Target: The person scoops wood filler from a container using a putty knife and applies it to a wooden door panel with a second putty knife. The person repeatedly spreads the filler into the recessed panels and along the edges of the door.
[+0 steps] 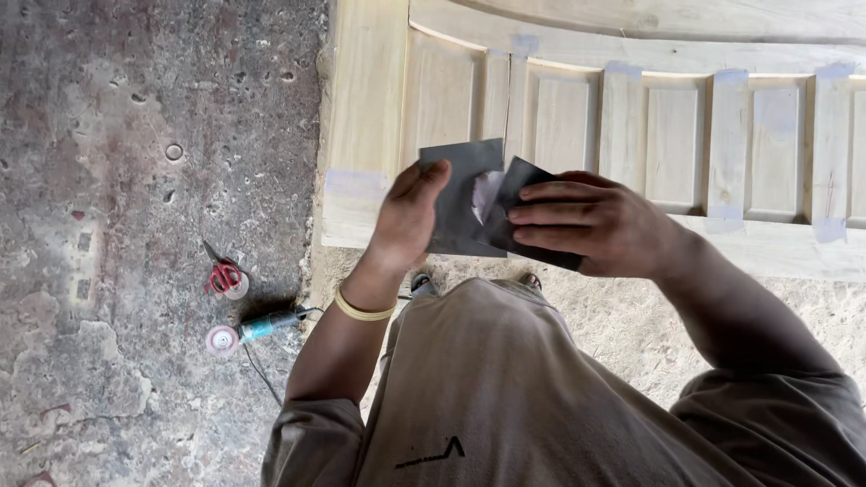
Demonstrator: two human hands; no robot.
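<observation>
Head view: dark sandpaper sheet (465, 203) is gripped by left hand (408, 221) and right hand (591, 224), both closed on it, above unfinished wooden door (577, 117). Step judged: folding/tearing sheet; next needs a clean crease. Scissors (222, 275), grinder (257, 329) on floor.

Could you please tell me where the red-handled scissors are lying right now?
In the head view, the scissors lie on the concrete floor to the left of the left hand, just above the small grinder.

Both hands raised before the chest: left hand (408, 216) pinching, right hand (591, 224) apparently gripping, fingers extended.
</observation>
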